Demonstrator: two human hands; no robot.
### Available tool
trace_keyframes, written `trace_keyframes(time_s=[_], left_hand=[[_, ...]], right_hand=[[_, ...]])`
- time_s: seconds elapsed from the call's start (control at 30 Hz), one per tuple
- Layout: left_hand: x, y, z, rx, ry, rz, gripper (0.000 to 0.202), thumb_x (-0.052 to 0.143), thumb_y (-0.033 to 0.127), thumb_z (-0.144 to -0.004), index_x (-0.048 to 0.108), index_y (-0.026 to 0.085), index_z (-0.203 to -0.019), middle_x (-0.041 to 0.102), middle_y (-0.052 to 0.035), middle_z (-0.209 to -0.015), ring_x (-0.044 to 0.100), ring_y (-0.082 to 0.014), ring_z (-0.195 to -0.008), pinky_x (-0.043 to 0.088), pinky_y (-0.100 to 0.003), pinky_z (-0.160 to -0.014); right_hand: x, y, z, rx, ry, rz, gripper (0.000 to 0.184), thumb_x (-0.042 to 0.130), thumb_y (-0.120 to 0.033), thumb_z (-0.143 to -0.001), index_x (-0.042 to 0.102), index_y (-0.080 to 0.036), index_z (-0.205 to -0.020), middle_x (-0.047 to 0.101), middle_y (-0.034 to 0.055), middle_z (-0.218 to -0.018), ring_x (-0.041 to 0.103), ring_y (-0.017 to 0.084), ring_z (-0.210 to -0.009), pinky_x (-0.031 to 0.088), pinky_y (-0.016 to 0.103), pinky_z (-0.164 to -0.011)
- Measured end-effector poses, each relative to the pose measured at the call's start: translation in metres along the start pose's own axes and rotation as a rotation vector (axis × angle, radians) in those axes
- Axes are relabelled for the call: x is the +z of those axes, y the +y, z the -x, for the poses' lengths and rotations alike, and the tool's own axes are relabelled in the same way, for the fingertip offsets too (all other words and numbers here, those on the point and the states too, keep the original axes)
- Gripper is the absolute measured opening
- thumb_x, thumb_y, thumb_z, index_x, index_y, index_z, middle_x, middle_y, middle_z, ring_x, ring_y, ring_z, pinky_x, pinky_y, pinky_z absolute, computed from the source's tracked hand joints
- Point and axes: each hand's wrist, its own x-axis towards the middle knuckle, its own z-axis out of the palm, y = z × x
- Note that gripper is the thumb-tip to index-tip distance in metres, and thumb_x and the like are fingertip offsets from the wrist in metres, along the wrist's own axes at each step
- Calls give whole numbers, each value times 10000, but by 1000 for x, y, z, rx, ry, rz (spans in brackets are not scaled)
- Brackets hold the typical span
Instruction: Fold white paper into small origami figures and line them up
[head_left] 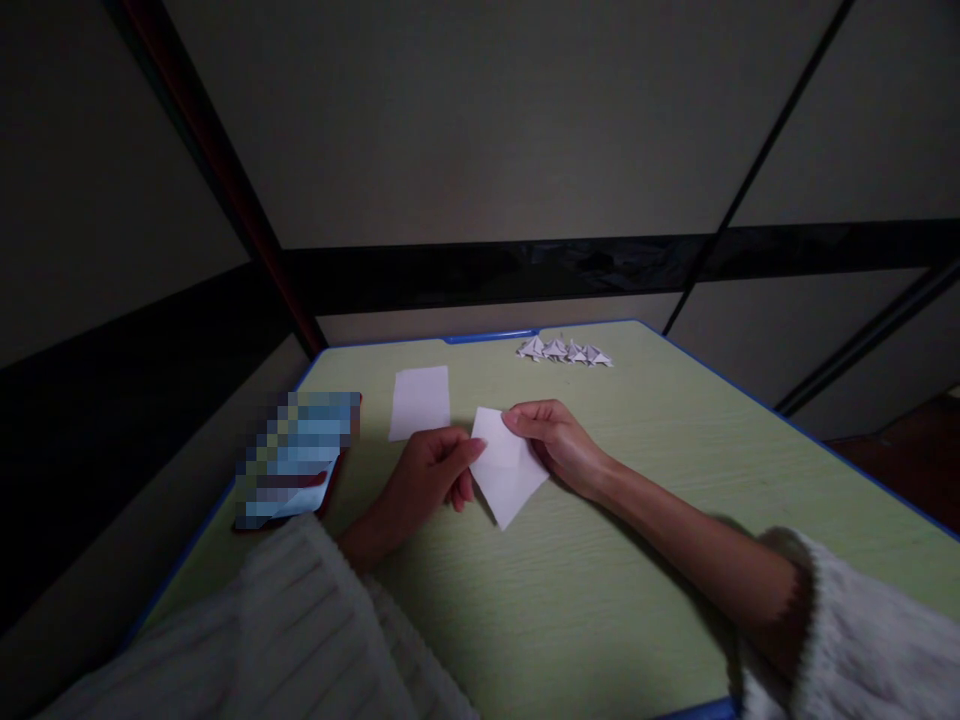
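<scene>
A small sheet of white paper (510, 480) is held up above the table between my two hands, one corner pointing down toward me. On its left edge, my left hand (435, 465) pinches it between thumb and fingers. My right hand (559, 440) grips the upper right side, with the thumb on the front face and the other fingers partly hidden behind the sheet. Just beyond my left hand, a second white paper sheet (421, 398) lies flat on the table.
Several folded white paper figures (566, 350) stand in a row near the far edge of the pale green table (675, 430), which has a blue rim. To the left lies a tablet-like object (304, 455) with a blurred screen. Wall panels (480, 130) rise behind the table.
</scene>
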Motion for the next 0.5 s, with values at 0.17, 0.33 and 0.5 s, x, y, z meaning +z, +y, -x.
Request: trace_keyframes(time_s=[0.17,0.33,0.5], left_hand=[[-2,4,2,65,137,-1,292,496,307,-694,457,156,-447,485,46,-347,393,-52,-300,291,-171,-334],[-4,4,1,80,178,12,306,509,294,-680,463,141,-418,437,50,-349,342,-36,-317,239,-170,-342],[-6,-3,-3,-5,127,171,235,541,301,-650,477,146,-486,418,61,-380,332,-40,-338,200,-167,-334]], right_hand=[[1,-3,2,-44,-69,21,268,692,-252,-510,508,-114,-648,571,-14,-510,498,76,-426,340,187,-419],[0,-7,1,-159,34,-32,450,695,-148,-488,448,-166,-864,594,-21,-592,530,98,-500,386,221,-492],[-4,-9,1,-153,-30,18,513,674,-114,-499,434,-180,-948,563,-40,-565,504,87,-460,372,209,-454]])
